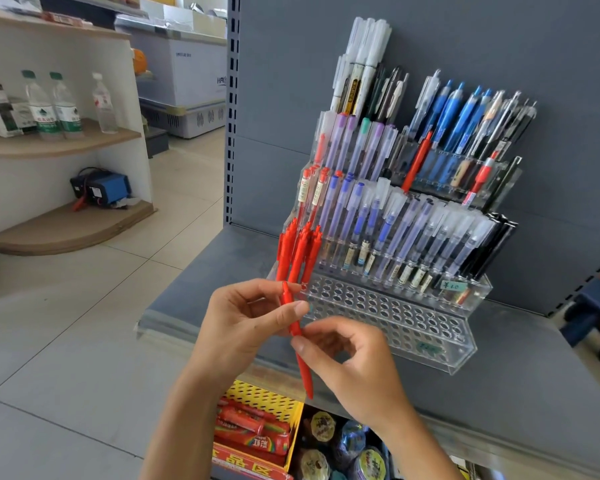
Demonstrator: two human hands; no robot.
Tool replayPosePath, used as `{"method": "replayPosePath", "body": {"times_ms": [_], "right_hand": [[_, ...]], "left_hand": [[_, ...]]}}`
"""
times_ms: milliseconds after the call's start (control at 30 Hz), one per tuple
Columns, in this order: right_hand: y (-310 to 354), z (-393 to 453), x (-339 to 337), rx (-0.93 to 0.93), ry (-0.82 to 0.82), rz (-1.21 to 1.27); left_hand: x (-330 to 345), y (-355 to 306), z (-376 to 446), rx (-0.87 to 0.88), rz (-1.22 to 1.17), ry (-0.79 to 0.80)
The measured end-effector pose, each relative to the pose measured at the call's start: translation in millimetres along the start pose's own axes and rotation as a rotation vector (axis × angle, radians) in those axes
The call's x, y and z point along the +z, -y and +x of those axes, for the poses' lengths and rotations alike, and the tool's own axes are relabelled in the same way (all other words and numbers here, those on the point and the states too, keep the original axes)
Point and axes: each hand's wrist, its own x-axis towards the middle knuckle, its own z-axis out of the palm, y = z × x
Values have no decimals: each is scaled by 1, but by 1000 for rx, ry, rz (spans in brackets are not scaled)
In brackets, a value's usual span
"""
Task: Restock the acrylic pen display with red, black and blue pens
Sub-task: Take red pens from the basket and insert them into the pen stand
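The left hand [246, 317] clutched a bundle of red plastic pens [297, 252] just before the tiered clear acrylic pen display [465, 355]; the right hand [354, 362] pinched one red pen [300, 355] from it. Risk: loosened fingers could spill the bundle, or a tug could drag neighbours out.

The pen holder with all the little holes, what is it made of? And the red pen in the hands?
The pen holder looks like clear, glossy acrylic plastic: the grey shelf shows through it and its edges glint. The red pen, which both the left hand and right hand hold, seems matte, opaque plastic.
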Motion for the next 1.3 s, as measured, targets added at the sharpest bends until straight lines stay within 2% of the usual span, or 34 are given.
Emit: {"method": "replayPosePath", "body": {"times_ms": [133, 200, 333, 433, 533, 933, 1100, 1300], "right_hand": [[2, 6, -6, 31, 86, -48], [5, 12, -10, 10, 70, -67], [14, 28, -21, -89, -108, -8], [21, 43, -27, -174, -260, -14], [21, 58, -26, -202, -335, -70], [6, 70, -7, -132, -175, -434], [5, 63, -3, -142, -210, -563], [9, 8, -6, -136, -327, -371]], "left_hand": [[-1, 2, 1, 19, 49, -1], [-3, 1, 1, 23, 73, -34], [-9, -1, 3, -30, 31, -161], [-9, -2, 3, -50, 20, -182], [-10, -2, 3, -52, 17, -177], [-20, -1, 3, -41, 65, -178], [-21, 1, 2, -37, 109, -174], [-5, 8, -15, -22, 116, -106]]}}
